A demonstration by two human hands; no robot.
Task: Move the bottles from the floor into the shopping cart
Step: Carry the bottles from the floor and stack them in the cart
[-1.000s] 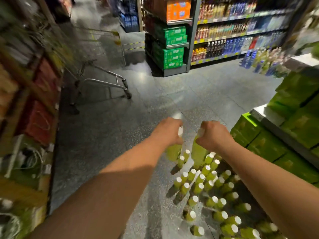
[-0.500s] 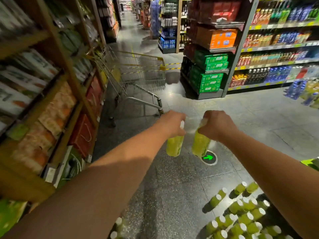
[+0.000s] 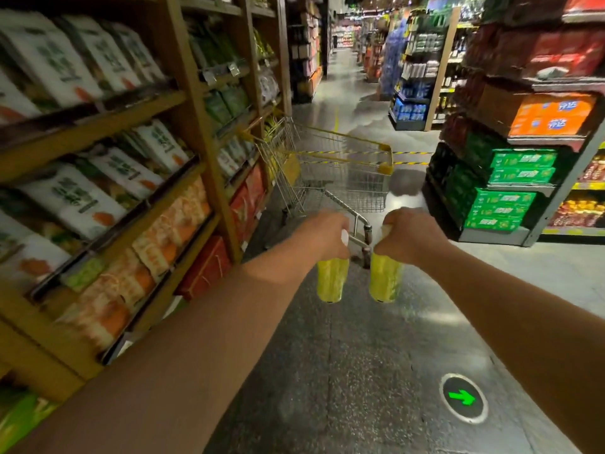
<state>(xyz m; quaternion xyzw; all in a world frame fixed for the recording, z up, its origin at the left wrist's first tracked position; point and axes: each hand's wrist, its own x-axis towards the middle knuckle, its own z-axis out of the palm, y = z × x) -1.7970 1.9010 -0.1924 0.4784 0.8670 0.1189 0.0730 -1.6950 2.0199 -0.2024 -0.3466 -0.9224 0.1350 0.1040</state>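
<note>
My left hand point(image 3: 327, 235) grips the neck of a yellow-green bottle point(image 3: 331, 280) with a white cap, which hangs upright below it. My right hand point(image 3: 409, 235) grips a second yellow-green bottle point(image 3: 385, 278) the same way. Both bottles are held in the air side by side, a short gap between them. The shopping cart point(image 3: 343, 165), silver wire with yellow trim, stands ahead of my hands beside the left shelves, its lower frame just behind the bottles. The bottles on the floor are out of view.
Wooden shelves point(image 3: 183, 126) with packaged goods run along the left. A dark rack with green and orange boxes point(image 3: 510, 188) stands at the right. The grey floor between holds a round green arrow marker point(image 3: 463, 398). Yellow-black tape point(image 3: 409, 154) crosses the aisle behind the cart.
Both hands lifted a bottle from the group on the floor and carried it up and forward. My view rose and turned toward the cart, which is now nearer; the floor bottles left the view.
</note>
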